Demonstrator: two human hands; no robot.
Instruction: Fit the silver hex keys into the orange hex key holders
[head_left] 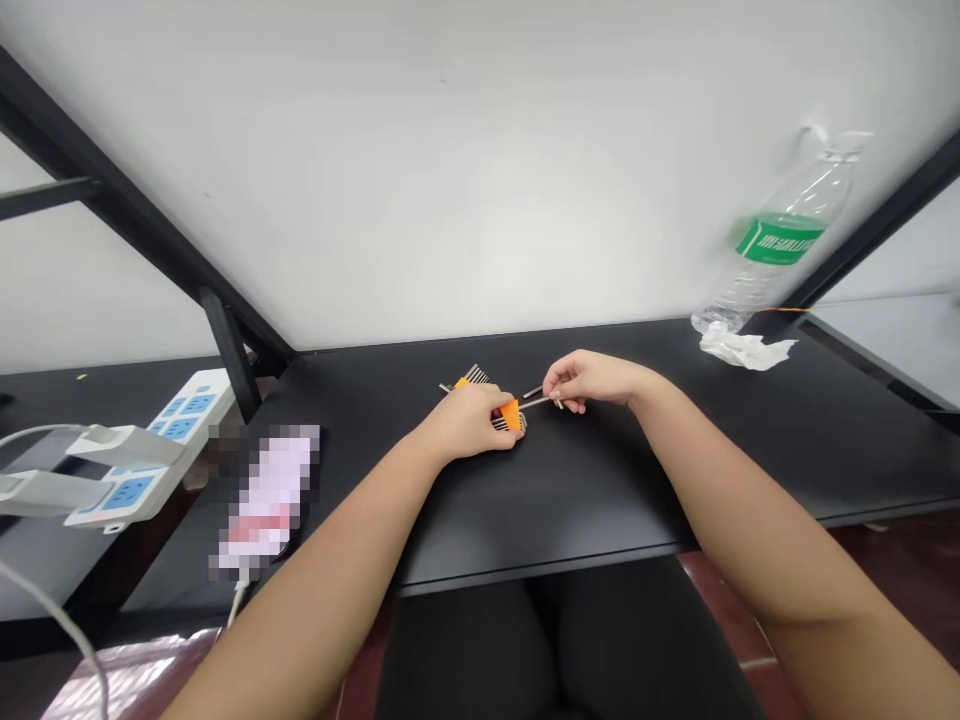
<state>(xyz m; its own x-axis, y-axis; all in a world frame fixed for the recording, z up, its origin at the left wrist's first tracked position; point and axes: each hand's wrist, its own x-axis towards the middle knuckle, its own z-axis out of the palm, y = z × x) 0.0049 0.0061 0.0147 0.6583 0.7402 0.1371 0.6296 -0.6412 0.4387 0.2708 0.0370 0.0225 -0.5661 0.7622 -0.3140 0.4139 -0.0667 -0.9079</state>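
Observation:
On the black table my left hand [472, 418] is closed around an orange hex key holder [511, 413], covering much of it. Several metal hex keys [477, 374] stick out beyond the hand on the far left side, and short bent ends show near the fingertips. My right hand [574, 381] pinches the bent end of a long hex key [535, 402]. This key's other end reaches to the orange holder; whether it sits inside a slot I cannot tell. Another thin metal piece shows just beyond it, partly hidden by my right fingers.
A clear plastic bottle [780, 240] with a green label stands at the back right by a crumpled white tissue [746, 348]. To the left lie a pixelated phone [274, 495] with a cable and a white power strip [157, 450] with plugs. Black frame bars [150, 210] rise at the sides.

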